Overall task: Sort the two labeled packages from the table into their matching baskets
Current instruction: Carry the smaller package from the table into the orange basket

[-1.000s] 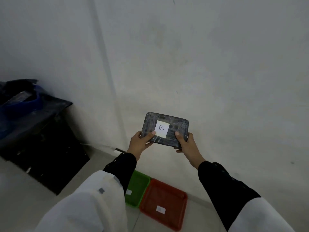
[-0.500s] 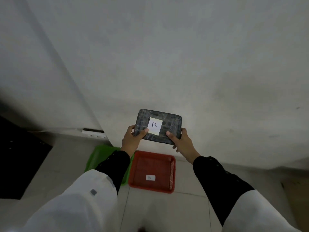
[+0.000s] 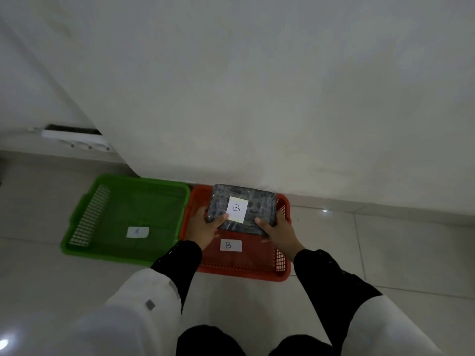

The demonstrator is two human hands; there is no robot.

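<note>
1. The green basket [image 3: 108,217] sat on the floor to the left of the left hand, a white label [image 3: 137,232] marked A on its bottom.
2. The red basket [image 3: 246,265] lay under both hands, touching the green one, with a white B label [image 3: 230,245] just below the hands.
3. The package [image 3: 259,209] was dark grey, flat and rectangular, wrapped in glossy film, with a white paper square [image 3: 237,209] reading B on top.
4. The left hand [image 3: 204,227] gripped its near left corner and the right hand [image 3: 281,233] its near right corner, thumbs on top, holding it over the red basket's far part; contact with the bottom could not be told.
</note>
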